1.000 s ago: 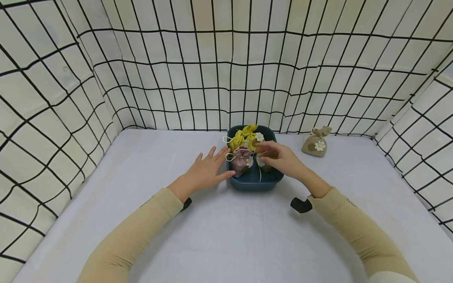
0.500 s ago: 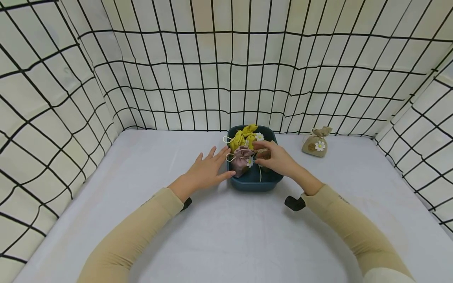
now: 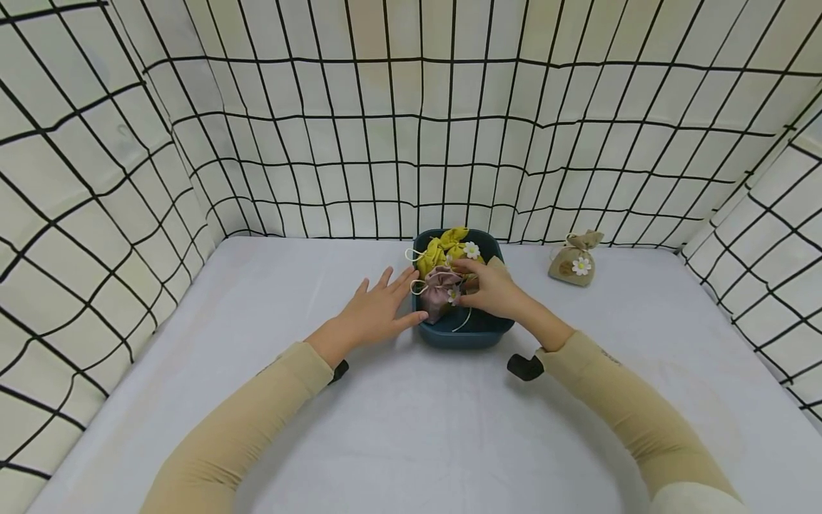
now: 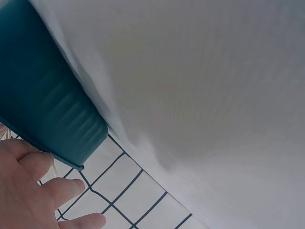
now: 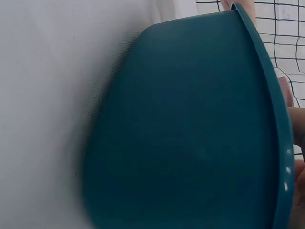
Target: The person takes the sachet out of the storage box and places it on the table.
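Pouches lie in the teal bowl: right hand grips one, flat left hand steadies its side.

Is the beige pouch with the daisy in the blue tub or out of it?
Out. The beige pouch sits on the white table, apart from the blue tub, which holds a yellow pouch and a pink pouch.

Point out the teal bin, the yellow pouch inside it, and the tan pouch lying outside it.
teal bin (image 3: 465, 335), head view, front wall.
yellow pouch (image 3: 438, 252), head view, middle of its body.
tan pouch (image 3: 570, 268), head view, body beside its daisy.
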`<state>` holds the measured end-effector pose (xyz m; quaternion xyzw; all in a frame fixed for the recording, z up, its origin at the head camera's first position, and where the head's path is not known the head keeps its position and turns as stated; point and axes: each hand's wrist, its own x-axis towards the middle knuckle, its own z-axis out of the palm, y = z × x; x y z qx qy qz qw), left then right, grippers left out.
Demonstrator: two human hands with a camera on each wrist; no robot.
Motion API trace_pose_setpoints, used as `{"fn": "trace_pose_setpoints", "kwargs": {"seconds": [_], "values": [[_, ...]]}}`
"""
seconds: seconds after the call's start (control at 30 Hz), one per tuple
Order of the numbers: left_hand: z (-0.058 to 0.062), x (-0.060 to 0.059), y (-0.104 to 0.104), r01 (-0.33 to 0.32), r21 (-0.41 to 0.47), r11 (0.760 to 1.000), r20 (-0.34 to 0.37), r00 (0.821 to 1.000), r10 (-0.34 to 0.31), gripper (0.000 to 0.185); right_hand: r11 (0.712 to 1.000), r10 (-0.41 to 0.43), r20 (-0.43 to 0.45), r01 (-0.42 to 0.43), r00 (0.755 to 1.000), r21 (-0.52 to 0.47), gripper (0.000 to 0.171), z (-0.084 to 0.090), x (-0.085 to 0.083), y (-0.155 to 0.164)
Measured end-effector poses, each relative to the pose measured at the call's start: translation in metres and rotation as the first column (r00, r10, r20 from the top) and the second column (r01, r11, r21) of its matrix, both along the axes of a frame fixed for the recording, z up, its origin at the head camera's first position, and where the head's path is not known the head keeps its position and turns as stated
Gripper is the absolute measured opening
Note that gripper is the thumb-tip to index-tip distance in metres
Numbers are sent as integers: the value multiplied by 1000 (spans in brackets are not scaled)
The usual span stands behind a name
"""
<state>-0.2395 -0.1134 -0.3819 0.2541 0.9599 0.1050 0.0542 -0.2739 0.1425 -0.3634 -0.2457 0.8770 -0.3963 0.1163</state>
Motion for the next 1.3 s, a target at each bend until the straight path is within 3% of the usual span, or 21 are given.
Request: {"fn": "trace_pose_setpoints", "kwargs": {"seconds": [0.63, 1.3], "values": [[-2, -2, -1, 4, 1, 1000, -5, 1000, -4, 84, 976, -26, -33, 33, 999, 214, 69, 0, -3, -14], [-1, -2, 0, 16, -5, 1000, -19, 1000, -16, 83, 987, -45, -71, 56, 996, 152, 64, -12, -5, -18]]}}
